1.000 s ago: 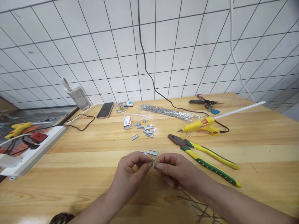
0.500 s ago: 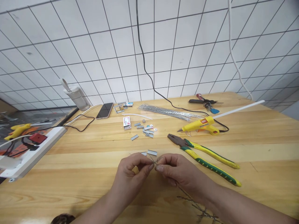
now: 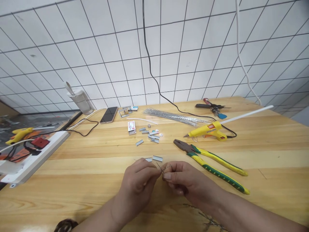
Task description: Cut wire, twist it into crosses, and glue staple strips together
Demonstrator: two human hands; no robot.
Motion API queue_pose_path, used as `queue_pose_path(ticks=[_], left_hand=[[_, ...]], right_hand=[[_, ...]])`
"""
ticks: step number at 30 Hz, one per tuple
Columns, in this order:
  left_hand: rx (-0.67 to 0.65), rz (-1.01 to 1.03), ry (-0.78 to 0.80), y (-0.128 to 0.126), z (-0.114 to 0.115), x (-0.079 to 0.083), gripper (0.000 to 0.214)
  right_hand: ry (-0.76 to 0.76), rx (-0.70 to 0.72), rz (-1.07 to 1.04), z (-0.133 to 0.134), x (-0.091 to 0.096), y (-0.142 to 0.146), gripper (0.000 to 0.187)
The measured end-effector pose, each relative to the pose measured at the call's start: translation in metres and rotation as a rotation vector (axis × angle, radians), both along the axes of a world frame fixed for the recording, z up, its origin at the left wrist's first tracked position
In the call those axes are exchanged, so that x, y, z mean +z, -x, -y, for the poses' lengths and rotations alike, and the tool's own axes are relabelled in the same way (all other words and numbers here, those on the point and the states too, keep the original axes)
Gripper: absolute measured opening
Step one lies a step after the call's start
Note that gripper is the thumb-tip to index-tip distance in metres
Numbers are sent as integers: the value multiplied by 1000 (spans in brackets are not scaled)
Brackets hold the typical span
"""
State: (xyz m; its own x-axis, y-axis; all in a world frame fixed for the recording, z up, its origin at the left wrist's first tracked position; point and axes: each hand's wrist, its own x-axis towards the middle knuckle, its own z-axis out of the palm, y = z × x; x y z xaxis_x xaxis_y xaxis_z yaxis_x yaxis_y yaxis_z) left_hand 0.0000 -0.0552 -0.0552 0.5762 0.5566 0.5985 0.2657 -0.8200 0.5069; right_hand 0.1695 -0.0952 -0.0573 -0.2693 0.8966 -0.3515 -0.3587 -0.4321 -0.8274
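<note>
Thin twisted metal wire [image 3: 166,167] is pinched between my two hands, its short ends crossing above the fingertips. My left hand [image 3: 141,177] is closed on it from the left, the back of the hand turned up and hiding the fingertips. My right hand [image 3: 180,177] grips it between thumb and forefinger. Beneath my right forearm, a branching piece of twisted wire [image 3: 210,220] shows near the table's front; whether it joins the held wire is hidden. Just beyond my hands lie staple strips [image 3: 157,158]. Pliers [image 3: 210,161] with yellow-green handles lie right of my right hand.
A yellow glue gun [image 3: 207,131] lies behind the pliers, a bundle of straight wires [image 3: 171,116] further back. A small staple box [image 3: 131,127], a phone [image 3: 109,115] and keys [image 3: 214,109] are on the wooden table. A white power strip [image 3: 38,158] sits at left.
My left hand has rolled over, its fingers now curled with the back up, and shifted slightly right. The wire ends between the fingertips have turned a little. The right hand barely moved.
</note>
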Motion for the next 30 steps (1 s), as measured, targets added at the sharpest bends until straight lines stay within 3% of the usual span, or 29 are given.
queue_pose_path(ticks=[5,11,19,30], left_hand=[[6,43,59,-3,1,2,16],[36,79,202,-2,1,2,12],[111,82,450,-3,-1,3,11],[64,91,451,-1,-2,6,10]], right_hand=[[-154,-53,247,-3,7,0,21],[-297,-66,458,-7,0,-3,14],[-117,-36,313,-8,1,-2,21],[-65,-29,223,-6,4,-2,33]])
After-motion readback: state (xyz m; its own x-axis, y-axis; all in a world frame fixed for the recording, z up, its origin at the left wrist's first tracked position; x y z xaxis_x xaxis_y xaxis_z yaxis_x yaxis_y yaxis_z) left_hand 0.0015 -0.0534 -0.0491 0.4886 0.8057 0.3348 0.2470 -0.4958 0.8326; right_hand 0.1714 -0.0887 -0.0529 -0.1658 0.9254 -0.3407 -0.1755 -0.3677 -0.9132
